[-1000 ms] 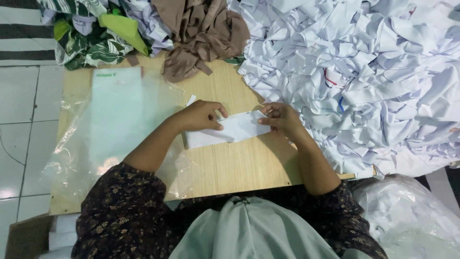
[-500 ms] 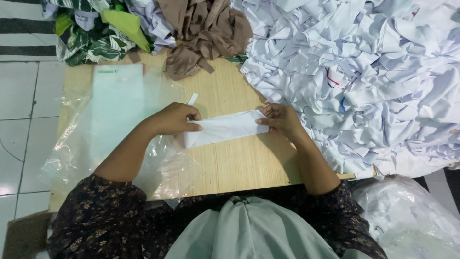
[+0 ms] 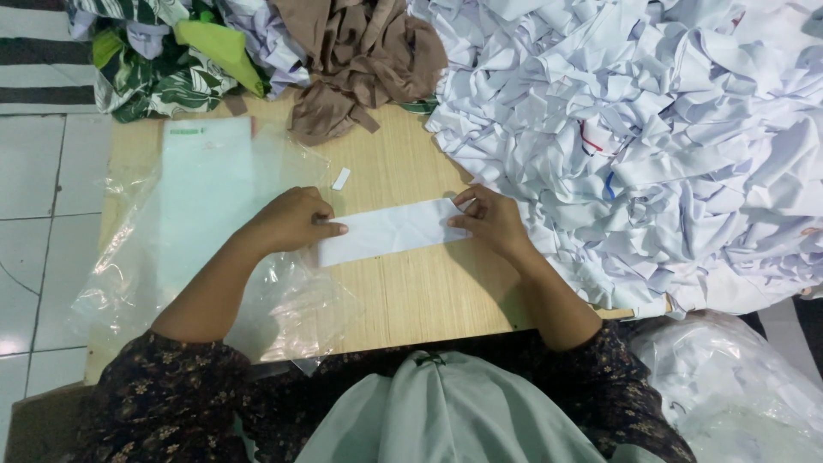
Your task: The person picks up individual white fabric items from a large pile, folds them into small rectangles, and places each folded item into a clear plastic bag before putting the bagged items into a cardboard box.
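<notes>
A long white folded cloth strip (image 3: 390, 231) lies flat on the wooden desk (image 3: 411, 300), pinched at its ends by the left hand (image 3: 291, 220) and right hand (image 3: 490, 219). It looks light, soft and limp, so it is best held at both ends.

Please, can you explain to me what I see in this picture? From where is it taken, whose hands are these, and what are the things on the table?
The camera sits on a person's head and looks down, so the two arms belong to that person. There is no machine. The left hand and the right hand each press one end of a folded white cloth strip, which lies flat on a wooden table. Left of it lies a clear plastic bag with white sheets inside. A big pile of white cloth pieces fills the right side. At the far edge are brown cloth and green patterned cloth. A small white scrap lies near the strip.
</notes>
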